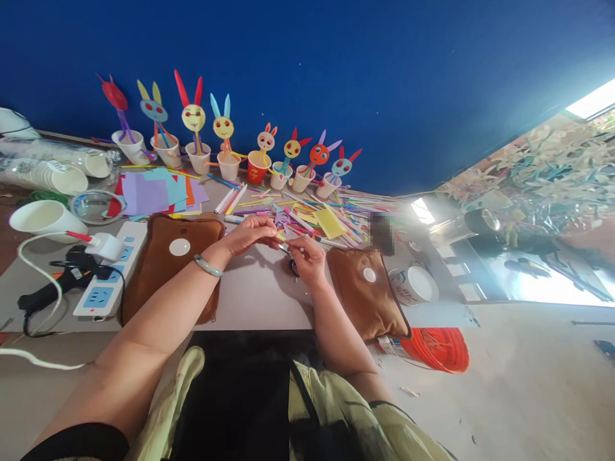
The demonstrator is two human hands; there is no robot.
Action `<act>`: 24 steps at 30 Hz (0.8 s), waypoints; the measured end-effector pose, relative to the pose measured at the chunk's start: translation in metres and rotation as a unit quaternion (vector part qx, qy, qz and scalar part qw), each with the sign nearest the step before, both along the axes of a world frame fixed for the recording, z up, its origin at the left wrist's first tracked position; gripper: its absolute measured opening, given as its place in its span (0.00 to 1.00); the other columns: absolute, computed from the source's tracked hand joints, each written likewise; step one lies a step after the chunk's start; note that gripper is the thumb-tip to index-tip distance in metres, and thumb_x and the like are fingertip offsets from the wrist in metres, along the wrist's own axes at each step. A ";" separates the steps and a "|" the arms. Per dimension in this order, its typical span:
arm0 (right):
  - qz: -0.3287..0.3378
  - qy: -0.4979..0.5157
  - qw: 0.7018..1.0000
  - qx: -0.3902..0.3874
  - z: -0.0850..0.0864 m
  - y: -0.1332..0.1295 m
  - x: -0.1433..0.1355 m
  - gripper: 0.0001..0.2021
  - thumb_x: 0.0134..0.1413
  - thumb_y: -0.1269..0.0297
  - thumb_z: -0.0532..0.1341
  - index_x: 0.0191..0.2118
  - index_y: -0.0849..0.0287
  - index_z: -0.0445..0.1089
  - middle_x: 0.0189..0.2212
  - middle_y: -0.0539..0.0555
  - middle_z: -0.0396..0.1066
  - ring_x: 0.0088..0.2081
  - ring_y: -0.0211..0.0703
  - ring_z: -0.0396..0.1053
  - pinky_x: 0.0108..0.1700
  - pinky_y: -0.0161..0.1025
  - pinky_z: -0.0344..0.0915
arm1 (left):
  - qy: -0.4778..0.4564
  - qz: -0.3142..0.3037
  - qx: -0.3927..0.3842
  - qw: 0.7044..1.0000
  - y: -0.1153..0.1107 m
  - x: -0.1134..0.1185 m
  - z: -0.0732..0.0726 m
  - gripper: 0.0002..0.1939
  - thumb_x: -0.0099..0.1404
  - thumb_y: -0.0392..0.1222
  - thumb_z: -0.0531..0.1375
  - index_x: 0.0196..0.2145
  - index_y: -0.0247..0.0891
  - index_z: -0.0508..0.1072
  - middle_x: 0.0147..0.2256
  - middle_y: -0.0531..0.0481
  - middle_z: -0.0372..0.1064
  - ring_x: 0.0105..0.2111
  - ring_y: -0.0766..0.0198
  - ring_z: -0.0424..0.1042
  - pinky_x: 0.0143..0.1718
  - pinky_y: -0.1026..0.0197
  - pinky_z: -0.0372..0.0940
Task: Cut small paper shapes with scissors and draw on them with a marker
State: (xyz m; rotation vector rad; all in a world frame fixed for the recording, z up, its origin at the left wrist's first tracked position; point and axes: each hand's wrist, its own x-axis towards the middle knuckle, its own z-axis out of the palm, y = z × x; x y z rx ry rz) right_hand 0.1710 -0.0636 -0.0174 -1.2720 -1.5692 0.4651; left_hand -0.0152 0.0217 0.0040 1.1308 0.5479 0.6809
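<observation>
My left hand (pixel 252 234), with a bangle (pixel 208 266) on its wrist, is over the middle of the grey table (pixel 262 291), fingers pinched together. Close at its right, my right hand (pixel 309 259) has its fingers curled and pressed together. Between the two sets of fingertips is a small, thin, pale piece; its kind cannot be made out. A small dark round item (pixel 293 266) lies partly hidden beside my right hand. Just beyond the hands are scattered markers (pixel 236 199), coloured sticks and scraps, and a yellow paper (pixel 329 221).
Bunny figures in cups (pixel 198 157) line the blue wall. Brown pouches (pixel 175 269) flank the hands. Coloured paper (pixel 144 192), a power strip (pixel 113 269), a glue gun (pixel 72 275) and a white cup (pixel 45 219) are left; a white tub (pixel 414 285) and red basket (pixel 442 350) right.
</observation>
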 end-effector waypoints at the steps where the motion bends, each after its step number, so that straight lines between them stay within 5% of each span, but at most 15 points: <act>1: 0.000 -0.003 1.000 -0.002 0.000 0.000 0.000 0.08 0.56 0.64 0.60 0.35 0.52 0.78 0.30 0.52 0.76 0.33 0.43 0.71 0.41 0.43 0.67 | 0.008 0.003 0.012 1.000 0.000 0.000 0.000 0.11 0.53 0.43 0.68 0.27 0.34 0.71 0.26 0.49 0.75 0.28 0.61 0.78 0.38 0.58 0.72; 11: 0.011 -0.045 0.998 0.043 -0.003 0.000 -0.002 0.09 0.58 0.67 0.59 0.37 0.52 0.78 0.31 0.52 0.77 0.33 0.42 0.72 0.39 0.42 0.68 | 0.061 0.044 0.083 0.994 0.001 0.007 -0.010 0.16 0.52 0.45 0.70 0.28 0.36 0.67 0.23 0.50 0.74 0.26 0.61 0.77 0.32 0.61 0.70; 18: 0.034 -0.079 0.994 0.069 -0.004 0.000 -0.003 0.09 0.59 0.68 0.58 0.37 0.55 0.77 0.29 0.53 0.76 0.33 0.41 0.72 0.39 0.40 0.69 | 0.056 0.057 0.091 0.993 0.000 0.006 -0.004 0.19 0.53 0.39 0.66 0.33 0.40 0.58 0.22 0.59 0.69 0.24 0.63 0.75 0.29 0.63 0.66; 24: 0.023 0.062 0.996 -0.057 -0.003 0.000 -0.001 0.13 0.58 0.55 0.60 0.38 0.56 0.77 0.31 0.54 0.77 0.31 0.42 0.71 0.38 0.42 0.70 | 0.089 0.062 0.126 0.986 0.005 0.000 -0.005 0.17 0.54 0.38 0.64 0.34 0.40 0.57 0.24 0.59 0.68 0.25 0.66 0.72 0.29 0.64 0.64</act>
